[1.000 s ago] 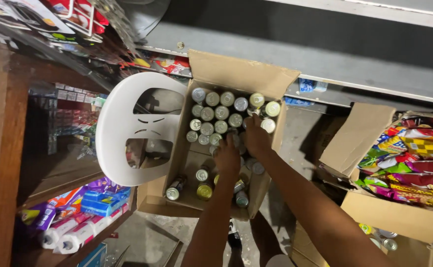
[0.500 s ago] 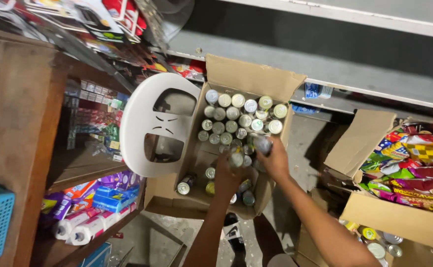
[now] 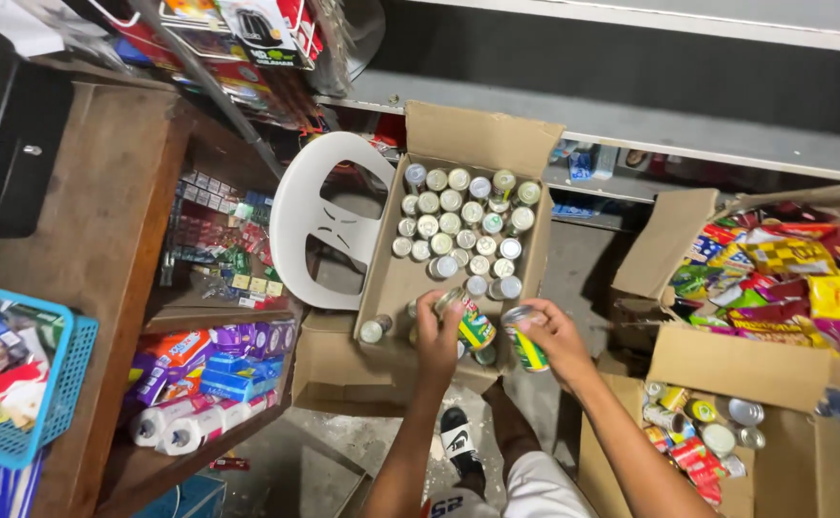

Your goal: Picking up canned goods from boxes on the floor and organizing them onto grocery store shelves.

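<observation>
At the bottom, near 6 o'clock, two bare arms reach up into the picture. A shoe [image 3: 456, 439] stands on the floor between them.

The left hand [image 3: 436, 336] is closed around a can [image 3: 474, 324] with a green and red label. The can leans over. The right hand [image 3: 552, 336] is closed around a second can [image 3: 525, 347], green and yellow, also leaning. The hands are a little apart, side by side, each with its own can. Both cans are held just over the near end of the box [image 3: 482, 134].

This looks like the putting-in step: the near end of the box still has bare cardboard, so it seems about half full. I think the next move calls for turning each can upright and setting it down beside the last row, without knocking the others.

Further up, toward 12 o'clock, the standing cans [image 3: 460, 216] fill the far end of the box in neat rows, tops up. One small can [image 3: 373, 330] lies at the near left corner.

At 10 o'clock a white chair [image 3: 297, 225] touches the box. At 9 o'clock is a wooden worktop [image 3: 104, 249] with a blue basket [image 3: 54, 384]. At 3 o'clock an open snack box [image 3: 669, 240] holds bright packets.
</observation>
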